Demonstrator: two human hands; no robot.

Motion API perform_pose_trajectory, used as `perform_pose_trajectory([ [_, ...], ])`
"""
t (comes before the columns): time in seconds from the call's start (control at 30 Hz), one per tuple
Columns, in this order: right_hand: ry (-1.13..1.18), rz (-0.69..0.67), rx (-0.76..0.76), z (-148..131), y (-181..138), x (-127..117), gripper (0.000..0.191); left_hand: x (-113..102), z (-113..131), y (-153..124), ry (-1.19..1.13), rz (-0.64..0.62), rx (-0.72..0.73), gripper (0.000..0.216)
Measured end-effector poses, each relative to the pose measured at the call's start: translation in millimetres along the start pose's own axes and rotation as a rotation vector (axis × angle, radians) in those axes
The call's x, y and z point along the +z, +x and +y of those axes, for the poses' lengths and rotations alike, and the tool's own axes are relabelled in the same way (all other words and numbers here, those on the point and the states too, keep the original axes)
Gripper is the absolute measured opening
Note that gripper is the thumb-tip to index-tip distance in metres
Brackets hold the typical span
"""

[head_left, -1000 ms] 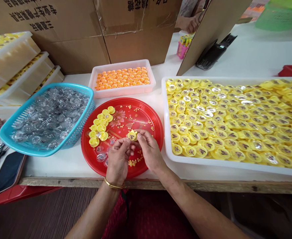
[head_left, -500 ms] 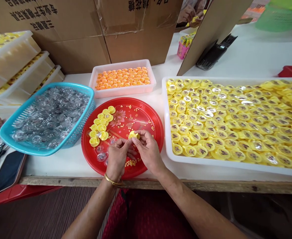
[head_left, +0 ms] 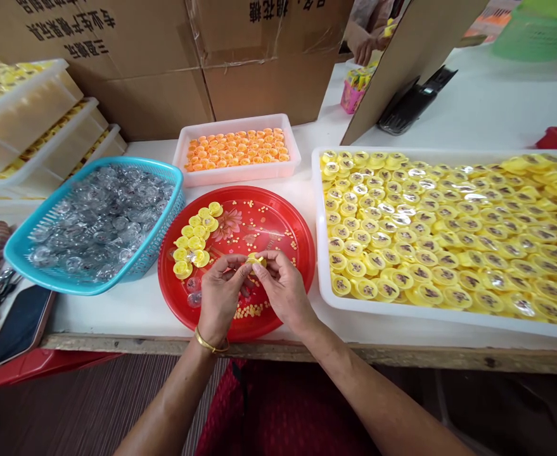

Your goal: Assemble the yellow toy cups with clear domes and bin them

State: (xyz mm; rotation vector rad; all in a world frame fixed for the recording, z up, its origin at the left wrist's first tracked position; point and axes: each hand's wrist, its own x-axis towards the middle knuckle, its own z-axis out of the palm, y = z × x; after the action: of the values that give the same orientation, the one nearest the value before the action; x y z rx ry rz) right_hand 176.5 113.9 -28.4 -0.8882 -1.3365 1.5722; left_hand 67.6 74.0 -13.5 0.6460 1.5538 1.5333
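Note:
Over the red round tray (head_left: 278,215), my left hand (head_left: 224,288) and my right hand (head_left: 282,285) meet, both closed on one small yellow plastic cup (head_left: 255,259). Thumbs and fingertips cover most of it. A cluster of similar yellow cups (head_left: 195,237) lies on the tray's left side. Clear round plastic covers (head_left: 193,291) sit just left of my left hand, partly hidden by it. Small pale yellow pellets (head_left: 252,310) are gathered at the near side of the tray, and others are scattered toward its far and right sides.
Left of the tray stands a blue basket (head_left: 16,256) of clear plastic pieces, beside a phone (head_left: 19,326). Behind is a white tray of orange cups (head_left: 237,152). A large white bin (head_left: 323,278) of yellow cups fills the right. Cardboard (head_left: 154,95) walls the back; a co-worker's hand (head_left: 364,47) shows beyond.
My left hand's fingers have moved up to the yellow cup, so both hands now pinch it and cover more of it. The whole view has shifted slightly.

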Motion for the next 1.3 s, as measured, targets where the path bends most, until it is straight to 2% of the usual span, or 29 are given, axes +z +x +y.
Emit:
perform_pose_trajectory([
  [0.1, 0.022, -0.018, 0.008, 0.4, -0.2, -0.4, 0.022, -2.6, 4.0, 0.9, 0.048, -0.036, 0.092, 0.021],
  [0.23, 0.055, -0.048, 0.016, 1.8, -0.1, 0.2, 0.021, -6.8, 7.7, 1.3, 0.256, -0.027, 0.261, 0.012],
  [0.3, 0.063, -0.057, 0.010, 2.4, -0.2, 0.4, 0.020, -8.6, 8.7, 2.7, 0.301, -0.029, 0.286, 0.010],
  [0.57, 0.007, -0.049, 0.002, 2.7, -1.9, 0.8, 0.023, -6.8, 13.6, 8.6, 0.009, -0.096, 0.041, 0.023],
  [0.87, -0.021, -0.064, 0.008, 2.0, -3.7, -1.4, 0.021, -2.7, 6.8, 2.3, -0.074, -0.089, -0.059, 0.026],
  [1.03, 0.126, -0.045, 0.102, -0.6, -2.6, -2.0, 0.026, -3.7, 0.2, -0.6, 0.046, -0.069, 0.030, 0.021],
  [1.1, 0.210, -0.041, 0.140, -4.6, -3.7, -0.1, 0.027, -5.2, -0.3, -3.1, 0.093, -0.063, 0.044, 0.025],
  [1.23, 0.286, -0.003, 0.186, -16.0, -7.8, 7.0, 0.028, -6.3, 5.5, -10.2, 0.180, -0.173, 0.064, 0.028],
  [1.3, 0.311, 0.049, 0.222, -22.6, -9.1, 10.2, 0.029, -4.3, 10.7, -14.3, 0.236, -0.167, 0.102, 0.028],
])
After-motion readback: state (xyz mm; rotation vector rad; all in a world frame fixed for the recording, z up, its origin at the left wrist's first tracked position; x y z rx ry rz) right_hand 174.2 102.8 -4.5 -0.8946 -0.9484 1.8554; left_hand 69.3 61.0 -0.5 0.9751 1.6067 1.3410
